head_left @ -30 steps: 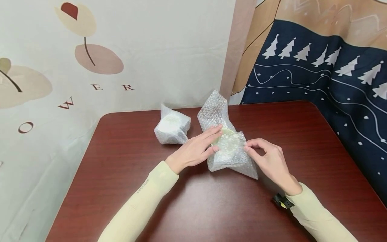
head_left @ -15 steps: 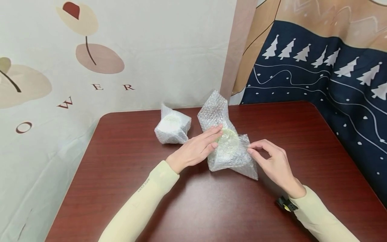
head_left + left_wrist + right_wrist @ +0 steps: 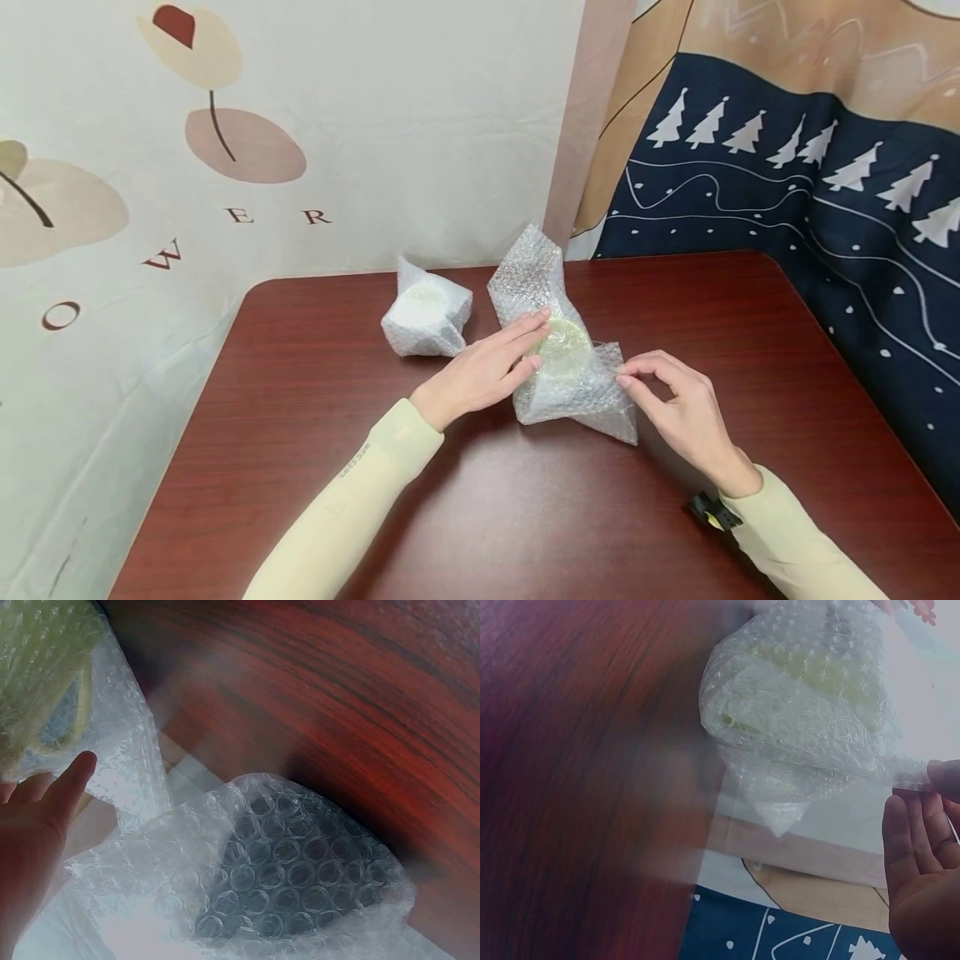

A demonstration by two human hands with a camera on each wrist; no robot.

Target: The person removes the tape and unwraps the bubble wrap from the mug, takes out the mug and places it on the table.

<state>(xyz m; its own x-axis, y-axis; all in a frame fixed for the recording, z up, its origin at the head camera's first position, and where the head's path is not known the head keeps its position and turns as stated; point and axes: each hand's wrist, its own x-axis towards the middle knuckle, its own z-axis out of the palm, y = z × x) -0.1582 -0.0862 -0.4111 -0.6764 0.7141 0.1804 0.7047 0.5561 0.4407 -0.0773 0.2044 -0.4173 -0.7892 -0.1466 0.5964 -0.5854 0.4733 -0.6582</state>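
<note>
A pale green mug (image 3: 567, 346) lies in clear bubble wrap (image 3: 555, 404) near the middle of the table. Its looped handle shows through the wrap in the left wrist view. My left hand (image 3: 491, 367) rests against the mug's left side with fingers fairly straight. On the other side my right hand (image 3: 675, 408) pinches a corner of the wrap between thumb and forefinger, as the right wrist view also shows. One long flap of the wrap stretches toward the back of the table. Part of the mug is hidden by the wrap and my left fingers.
A second bubble-wrapped bundle (image 3: 427, 315), whitish, sits at the back just left of my left hand. The dark red wooden table (image 3: 487, 517) ends at a pale printed curtain (image 3: 420, 133) behind and a navy tree-patterned cloth (image 3: 720, 183) at the right.
My right hand has drawn the pinched corner slightly right and toward me, so the flap has slid off the mug and more green shows. The left hand stays in place.
</note>
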